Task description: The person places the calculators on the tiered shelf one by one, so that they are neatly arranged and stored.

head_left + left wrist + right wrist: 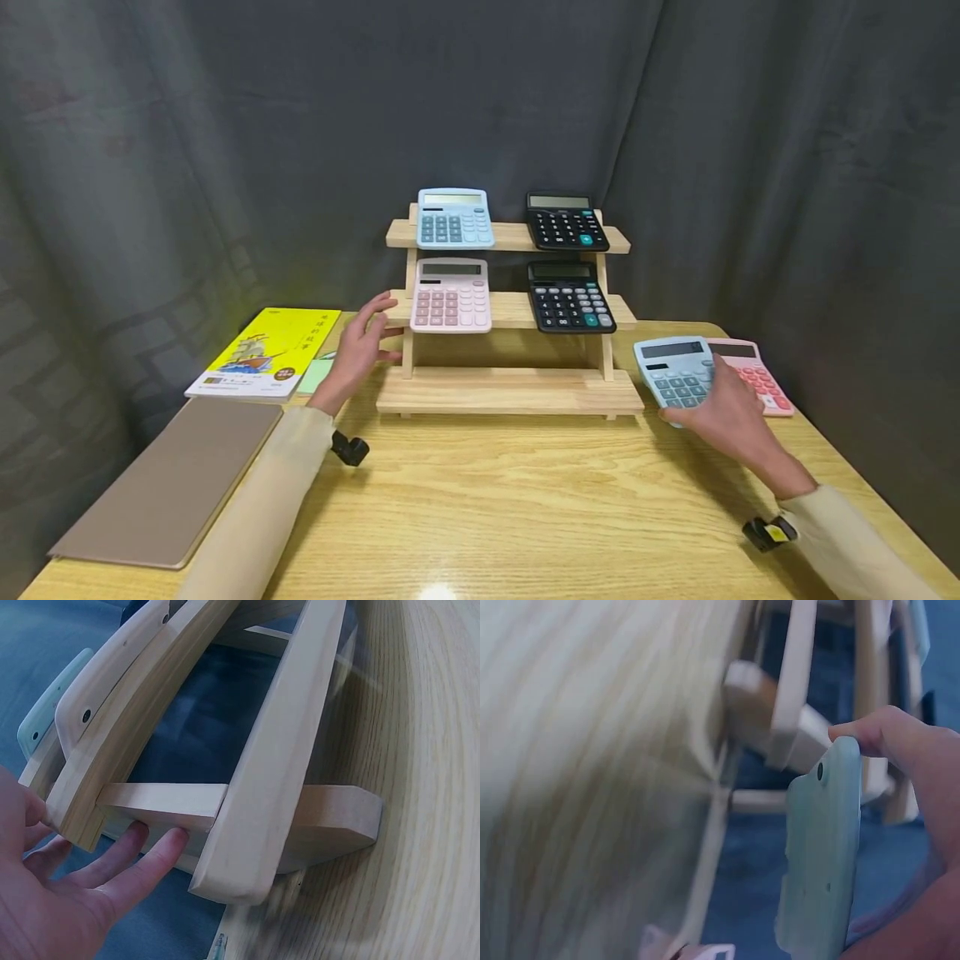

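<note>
A three-tier wooden rack (510, 390) stands mid-table. Its top shelf carries a blue calculator (454, 218) and a black calculator (566, 222). On the middle shelf are a pink calculator (451, 296) and another black calculator (570, 297). The bottom shelf is bare. My left hand (372, 332) is open, its straight fingers (142, 859) touching the rack's left side frame (161, 806). To the right of the rack, my right hand (701, 396) grips a second blue calculator (675, 371), whose pale back (821, 855) shows in the right wrist view. It overlaps a pink calculator (757, 379) lying on the table.
A yellow book (262, 350) and a brown notebook (172, 479) lie at the table's left, with a green slip (315, 375) beside the book. Dark curtains close in the back and sides. The wooden table (510, 500) runs on in front of the rack.
</note>
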`<state>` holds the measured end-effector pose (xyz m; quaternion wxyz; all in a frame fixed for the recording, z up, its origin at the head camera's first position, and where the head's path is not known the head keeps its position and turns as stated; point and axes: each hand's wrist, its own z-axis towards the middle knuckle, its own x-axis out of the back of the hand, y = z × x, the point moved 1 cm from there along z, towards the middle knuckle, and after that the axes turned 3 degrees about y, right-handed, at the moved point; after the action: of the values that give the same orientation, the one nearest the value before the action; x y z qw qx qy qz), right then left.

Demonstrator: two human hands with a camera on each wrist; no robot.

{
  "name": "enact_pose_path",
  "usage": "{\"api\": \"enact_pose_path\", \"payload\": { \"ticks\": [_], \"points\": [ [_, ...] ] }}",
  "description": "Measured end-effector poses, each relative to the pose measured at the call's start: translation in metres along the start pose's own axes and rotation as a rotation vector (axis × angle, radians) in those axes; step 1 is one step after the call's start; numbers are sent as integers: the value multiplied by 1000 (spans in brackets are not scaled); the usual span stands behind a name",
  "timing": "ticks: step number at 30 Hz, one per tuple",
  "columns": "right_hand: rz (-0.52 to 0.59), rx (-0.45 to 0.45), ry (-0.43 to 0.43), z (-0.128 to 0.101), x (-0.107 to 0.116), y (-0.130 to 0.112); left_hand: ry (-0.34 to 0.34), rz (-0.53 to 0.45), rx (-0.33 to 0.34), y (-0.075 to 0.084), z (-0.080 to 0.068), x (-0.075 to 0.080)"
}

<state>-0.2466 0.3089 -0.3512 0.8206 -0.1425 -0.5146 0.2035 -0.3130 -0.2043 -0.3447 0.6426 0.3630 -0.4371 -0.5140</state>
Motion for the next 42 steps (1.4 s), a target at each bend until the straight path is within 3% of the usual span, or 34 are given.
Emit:
{"api": "enact_pose_path", "payload": {
  "ticks": [9, 19, 30, 42],
  "points": [
    [11, 29, -14, -20, 8, -40, -6, -30, 27, 0, 2, 0],
    [70, 35, -165, -34, -1, -89, 5, 1, 6, 0, 1, 0],
    [170, 166, -186, -23, -53, -144, 9, 9, 11, -2, 1, 0],
    [262, 136, -228, -7, -106, -195, 4, -7, -26, -1, 0, 1]
  ]
}}
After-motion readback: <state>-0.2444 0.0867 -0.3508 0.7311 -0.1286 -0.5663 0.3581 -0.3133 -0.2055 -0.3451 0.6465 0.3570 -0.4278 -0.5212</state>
